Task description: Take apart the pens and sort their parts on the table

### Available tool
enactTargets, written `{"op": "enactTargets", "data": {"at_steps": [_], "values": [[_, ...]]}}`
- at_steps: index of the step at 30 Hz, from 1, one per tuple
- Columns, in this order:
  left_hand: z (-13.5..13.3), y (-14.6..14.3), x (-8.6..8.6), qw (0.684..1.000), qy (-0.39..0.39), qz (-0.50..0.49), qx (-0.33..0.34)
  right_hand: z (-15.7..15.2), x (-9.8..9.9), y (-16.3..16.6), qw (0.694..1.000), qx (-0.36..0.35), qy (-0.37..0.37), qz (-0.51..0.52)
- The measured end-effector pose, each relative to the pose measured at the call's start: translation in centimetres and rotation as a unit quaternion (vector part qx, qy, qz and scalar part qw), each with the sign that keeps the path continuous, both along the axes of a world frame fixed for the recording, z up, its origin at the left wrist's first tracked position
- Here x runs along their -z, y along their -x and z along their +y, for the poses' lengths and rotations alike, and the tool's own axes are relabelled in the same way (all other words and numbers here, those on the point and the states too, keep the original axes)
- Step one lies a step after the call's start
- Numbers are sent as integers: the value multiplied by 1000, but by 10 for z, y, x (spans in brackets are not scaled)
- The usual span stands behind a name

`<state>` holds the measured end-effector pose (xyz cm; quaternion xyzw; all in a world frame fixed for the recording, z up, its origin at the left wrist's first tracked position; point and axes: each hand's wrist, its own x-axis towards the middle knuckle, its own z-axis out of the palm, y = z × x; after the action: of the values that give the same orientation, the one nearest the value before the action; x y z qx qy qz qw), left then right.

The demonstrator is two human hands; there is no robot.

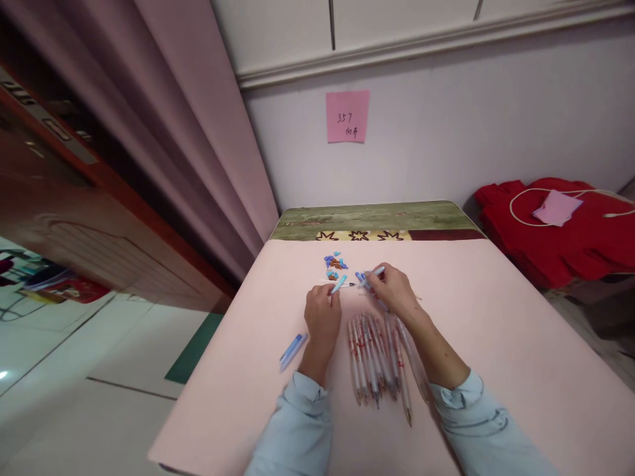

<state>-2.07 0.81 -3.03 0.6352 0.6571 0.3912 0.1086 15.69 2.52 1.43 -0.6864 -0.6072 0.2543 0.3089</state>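
Note:
My left hand (322, 314) is closed on a light-blue pen piece (339, 283) whose thin dark tip points right. My right hand (391, 291) pinches another light-blue pen part (373, 273) just opposite it, the two pieces almost meeting above the pink tabletop (496, 344). A small heap of blue and brown caps and bits (335, 263) lies just beyond the hands. Between my forearms lies a row of several clear pens with red markings (380, 357). A finished blue pen (292, 349) rests left of my left wrist.
A green patterned cloth (372, 221) covers the table's far end by the wall, which carries a pink sticky note (347, 116). A red cloth pile (560, 231) with a white cable and pink paper sits to the right. The table's left edge drops to a tiled floor.

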Motion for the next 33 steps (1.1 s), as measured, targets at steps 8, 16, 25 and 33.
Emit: {"op": "enactTargets", "data": {"at_steps": [8, 16, 25, 33], "values": [[2, 0, 3, 999, 1, -46, 10, -6, 0, 20, 964, -49, 42, -257], [4, 8, -17, 957, -67, -283, -17, -8, 10, 31, 946, -76, 41, -313], [-32, 69, -50, 876, 24, -481, -39, -14, 20, 31, 938, -75, 34, -338], [-70, 129, -38, 993, 108, -10, -43, -8, 8, 37, 924, -115, 59, -361]]}}
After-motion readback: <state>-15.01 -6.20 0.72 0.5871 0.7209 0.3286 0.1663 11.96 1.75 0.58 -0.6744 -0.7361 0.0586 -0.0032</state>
